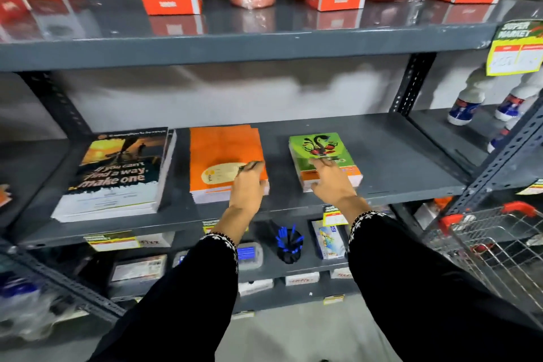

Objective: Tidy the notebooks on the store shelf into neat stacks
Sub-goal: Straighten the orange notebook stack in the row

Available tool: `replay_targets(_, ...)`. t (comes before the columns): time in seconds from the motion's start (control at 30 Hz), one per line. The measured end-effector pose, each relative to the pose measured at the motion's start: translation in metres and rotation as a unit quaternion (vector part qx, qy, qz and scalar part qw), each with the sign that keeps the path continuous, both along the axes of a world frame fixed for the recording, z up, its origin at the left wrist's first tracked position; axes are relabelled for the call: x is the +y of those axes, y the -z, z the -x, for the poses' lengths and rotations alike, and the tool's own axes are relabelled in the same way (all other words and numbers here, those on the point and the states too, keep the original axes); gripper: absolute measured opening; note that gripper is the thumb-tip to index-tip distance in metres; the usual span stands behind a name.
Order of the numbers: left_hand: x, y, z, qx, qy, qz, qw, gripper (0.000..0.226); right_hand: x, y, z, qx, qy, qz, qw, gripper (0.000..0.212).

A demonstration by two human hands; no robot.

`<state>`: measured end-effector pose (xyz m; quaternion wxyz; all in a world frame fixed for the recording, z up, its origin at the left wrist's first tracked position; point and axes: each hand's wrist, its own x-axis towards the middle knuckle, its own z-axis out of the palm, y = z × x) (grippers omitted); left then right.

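Three stacks of notebooks lie flat on the grey metal shelf (382, 150). The orange stack (224, 156), glossy and rectangular, sits mid-shelf near the front edge; its upper covers are slightly fanned at the back. The left hand (246, 185) rests on its front right corner, fingers flat and spread, gripping nothing. Just to the right, apart from it, is the smaller green stack (321, 156) with a swirled black-and-red design; the right hand (332, 179) lies on its front half, fingers extended and apart. Toward the left end lies the thick dark stack (117, 173) with a printed slogan, white page edges showing. Both sleeves are black with white embroidered cuffs. A wire cart (484, 244) stands beyond the shelf's right corner.
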<state>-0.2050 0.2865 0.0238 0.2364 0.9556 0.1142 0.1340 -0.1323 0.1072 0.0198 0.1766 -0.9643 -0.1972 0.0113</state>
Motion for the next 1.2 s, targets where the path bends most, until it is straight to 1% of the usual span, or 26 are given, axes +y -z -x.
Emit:
replay_targets(0.13,0.066,0.002,0.032,0.009,-0.037,0.009,0.999,0.048,0.058,0.006,0.025,0.012,-0.026,-0.007,1.000,0.065)
replay_targets(0.2,0.092,0.005,0.045,0.011,-0.051,0.030,0.998,0.048,0.079,0.009,0.032,0.022,-0.033,-0.004,0.999,0.063)
replay_targets(0.33,0.119,0.009,0.059,0.014,-0.076,0.071,0.994,0.043,0.101,0.017,0.035,0.050,-0.033,0.006,0.998,0.058)
replay_targets(0.43,0.127,0.015,0.060,0.030,-0.089,0.088,0.992,0.040,0.111,0.018,0.033,0.066,-0.026,0.033,0.997,0.057)
replay_targets(0.53,0.129,0.018,0.059,0.028,-0.096,0.100,0.990,0.036,0.117,0.020,0.030,0.085,-0.025,0.084,0.993,0.058)
replay_targets(0.6,0.130,0.019,0.057,0.029,-0.101,0.105,0.989,0.035,0.120,0.021,0.029,0.080,-0.023,0.100,0.992,0.055)
replay_targets(0.77,0.131,0.021,0.053,0.028,-0.108,0.116,0.987,0.033,0.120,0.021,0.027,0.031,-0.017,0.097,0.995,0.041)
replay_targets(0.9,0.129,0.019,0.052,0.037,-0.112,0.107,0.987,0.032,0.116,0.020,0.026,-0.002,-0.008,0.100,0.995,0.031)
replay_targets(1.07,0.124,0.019,0.050,0.034,-0.125,0.095,0.987,0.030,0.112,0.015,0.024,0.010,-0.006,0.088,0.996,0.031)
replay_targets(1.2,0.122,0.021,0.053,0.049,-0.123,0.057,0.990,0.030,0.110,0.014,0.023,0.012,-0.012,0.083,0.996,0.028)
